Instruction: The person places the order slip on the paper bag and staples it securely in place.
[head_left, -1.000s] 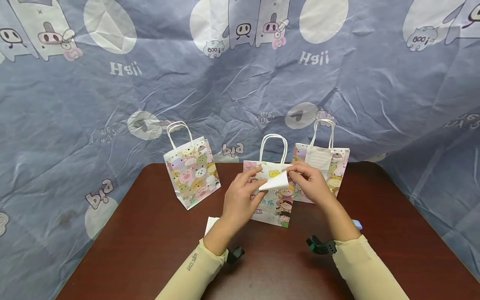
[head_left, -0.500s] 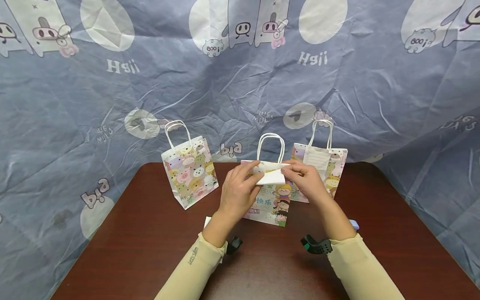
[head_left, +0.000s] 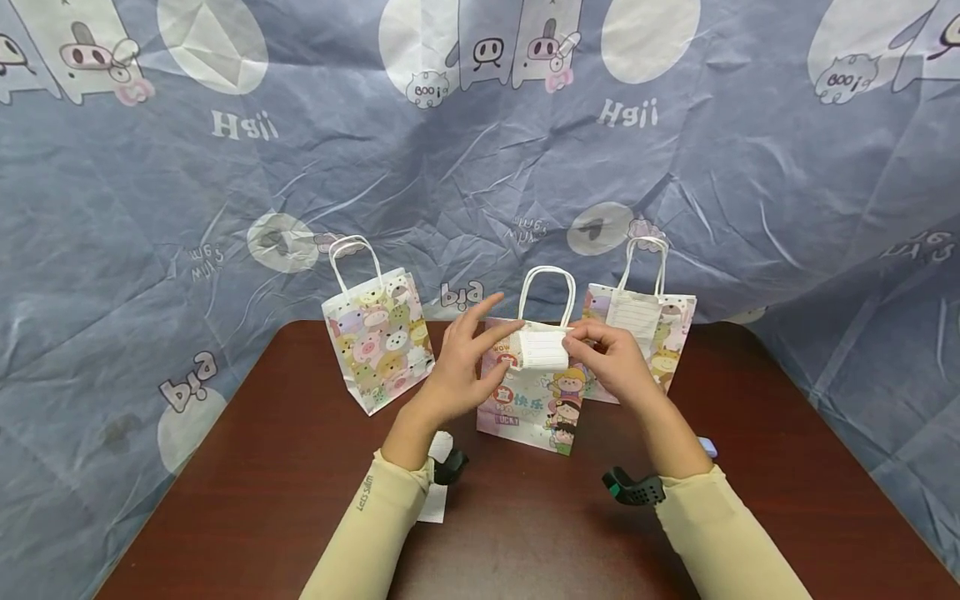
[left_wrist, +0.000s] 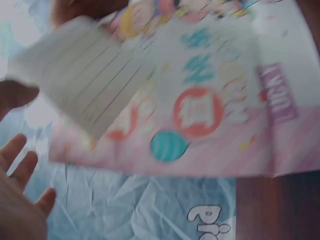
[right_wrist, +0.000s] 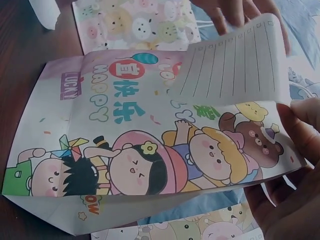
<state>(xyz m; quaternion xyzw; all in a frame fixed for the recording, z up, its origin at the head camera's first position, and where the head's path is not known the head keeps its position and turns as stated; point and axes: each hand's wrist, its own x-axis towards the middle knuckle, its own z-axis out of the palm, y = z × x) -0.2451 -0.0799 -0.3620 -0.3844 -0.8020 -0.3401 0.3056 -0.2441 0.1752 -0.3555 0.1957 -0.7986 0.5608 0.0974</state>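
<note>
A small white lined note [head_left: 545, 350] lies against the upper front of the middle paper gift bag [head_left: 525, 421], which stands upright with cartoon children on it. My right hand [head_left: 618, 358] pinches the note's right edge together with the bag's top edge; in the right wrist view the thumb [right_wrist: 305, 117] is in front and fingers are behind the bag. The note's free end curls away from the bag [right_wrist: 145, 165] there. My left hand [head_left: 459, 375] has its fingers spread at the note's left edge. In the left wrist view its fingers [left_wrist: 22, 170] hold nothing.
Another animal-print gift bag [head_left: 382, 346] stands at the left. Behind to the right, a similar bag [head_left: 678, 333] carries a lined note [head_left: 633, 317]. A white roll [head_left: 441, 446] and a paper sheet [head_left: 432, 506] lie by my left wrist. A light-blue object [head_left: 707, 447] sits beyond my right forearm.
The note has turned from a folded plain white side to its lined side. My left fingers have spread and drawn left off it, while the right hand keeps its pinch.
</note>
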